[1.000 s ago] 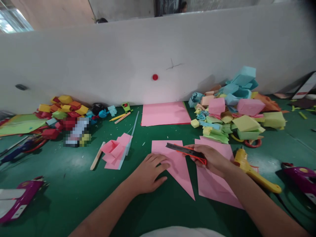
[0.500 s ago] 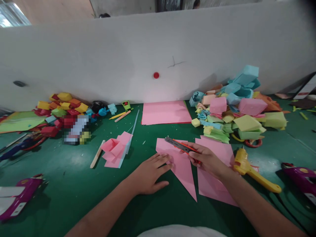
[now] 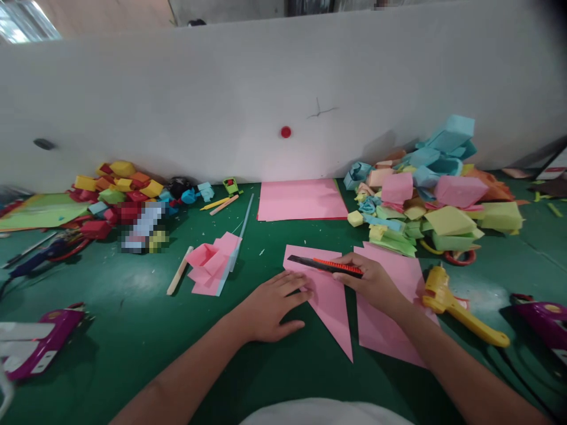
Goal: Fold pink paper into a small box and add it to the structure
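Note:
My right hand (image 3: 372, 281) is closed around an orange and black utility knife (image 3: 330, 265). Its blade points left, over the upper part of a pointed piece of pink paper (image 3: 330, 301). Flat on the left edge of that paper lies my left hand (image 3: 277, 307), palm down with the fingers stretched out. A second pink sheet (image 3: 385, 330) lies to the right, partly under my right hand and forearm. To the left is a folded pink paper shape (image 3: 212, 260) with a light blue strip, beside a wooden stick (image 3: 179, 271).
A stack of pink sheets (image 3: 301, 200) lies by the white partition (image 3: 177, 106). Folded paper pieces are heaped at left (image 3: 124, 183) and right (image 3: 443, 189). A yellow glue gun (image 3: 465, 313) rests near my right forearm. Purple tools (image 3: 48, 339) lie at both sides of the green table (image 3: 146, 342).
The knife has turned in my right hand, its tip moving left and slightly down so it lies flatter. My left hand stays pressed on the paper. The view has shifted slightly.

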`<state>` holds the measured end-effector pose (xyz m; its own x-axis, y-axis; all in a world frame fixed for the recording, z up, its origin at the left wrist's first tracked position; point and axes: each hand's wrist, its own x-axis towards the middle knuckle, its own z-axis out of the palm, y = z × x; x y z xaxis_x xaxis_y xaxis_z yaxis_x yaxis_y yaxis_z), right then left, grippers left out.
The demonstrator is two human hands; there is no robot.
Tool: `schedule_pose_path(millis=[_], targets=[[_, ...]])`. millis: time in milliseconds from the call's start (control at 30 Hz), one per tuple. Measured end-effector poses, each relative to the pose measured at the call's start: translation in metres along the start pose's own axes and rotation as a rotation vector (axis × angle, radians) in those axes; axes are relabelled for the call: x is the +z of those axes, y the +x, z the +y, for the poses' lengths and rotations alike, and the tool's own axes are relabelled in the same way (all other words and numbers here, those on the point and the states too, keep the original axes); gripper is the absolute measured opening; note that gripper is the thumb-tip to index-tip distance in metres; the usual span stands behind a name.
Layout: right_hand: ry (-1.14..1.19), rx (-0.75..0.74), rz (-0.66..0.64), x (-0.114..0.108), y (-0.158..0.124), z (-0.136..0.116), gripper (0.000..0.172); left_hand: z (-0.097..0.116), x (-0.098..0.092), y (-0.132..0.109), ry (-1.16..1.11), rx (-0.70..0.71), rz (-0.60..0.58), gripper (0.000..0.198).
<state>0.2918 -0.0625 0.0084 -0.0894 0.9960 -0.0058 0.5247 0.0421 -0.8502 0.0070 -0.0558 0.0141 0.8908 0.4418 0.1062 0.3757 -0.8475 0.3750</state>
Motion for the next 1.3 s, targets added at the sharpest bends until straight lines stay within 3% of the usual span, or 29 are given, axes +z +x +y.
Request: schedule_pose_path(millis=[500,1300], targets=[[-0.042,-0.077,-0.054,0.007,0.003,0.002,0.024,0.000,0.000,0.001,0.044,-0.015,-0.039,0.057],[-0.039,-0.062,-0.092,0.011,0.006,0.003,0.022,-0.002,0.000,0.000,0.011,0.010,-0.010,0.056]])
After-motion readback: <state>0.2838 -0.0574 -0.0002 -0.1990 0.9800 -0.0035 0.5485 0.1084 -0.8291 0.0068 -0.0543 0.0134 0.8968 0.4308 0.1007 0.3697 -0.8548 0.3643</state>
